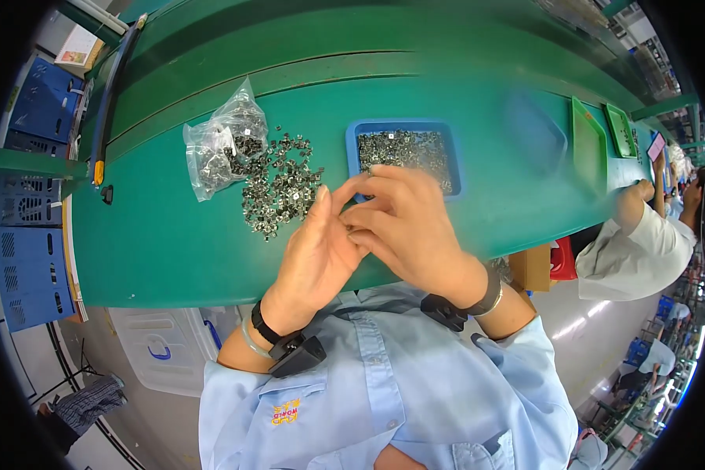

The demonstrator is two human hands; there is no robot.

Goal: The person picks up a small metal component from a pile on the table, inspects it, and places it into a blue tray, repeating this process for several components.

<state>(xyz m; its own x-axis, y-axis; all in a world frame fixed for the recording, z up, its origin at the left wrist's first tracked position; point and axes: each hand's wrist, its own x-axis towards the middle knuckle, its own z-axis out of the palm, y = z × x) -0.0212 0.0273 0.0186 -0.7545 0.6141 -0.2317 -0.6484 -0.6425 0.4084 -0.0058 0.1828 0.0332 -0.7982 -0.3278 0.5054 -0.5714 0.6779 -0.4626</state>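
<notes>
My two hands meet above the front half of the green table. My left hand is cupped, thumb up, its fingers curled in and mostly covered by the other hand. Over it bends my right hand, fingertips drawn together at the left fingers. Whatever small thing they grip is hidden between them. Just behind the right hand stands a blue tray of small black-and-silver metal parts. A loose pile of similar parts lies left of the tray, beside an opened clear plastic bag that holds more.
Further right on the table are a blurred blue tray and two green trays. A co-worker's white sleeve reaches the table's right end. Blue crates stand at left; a clear storage box sits below the edge.
</notes>
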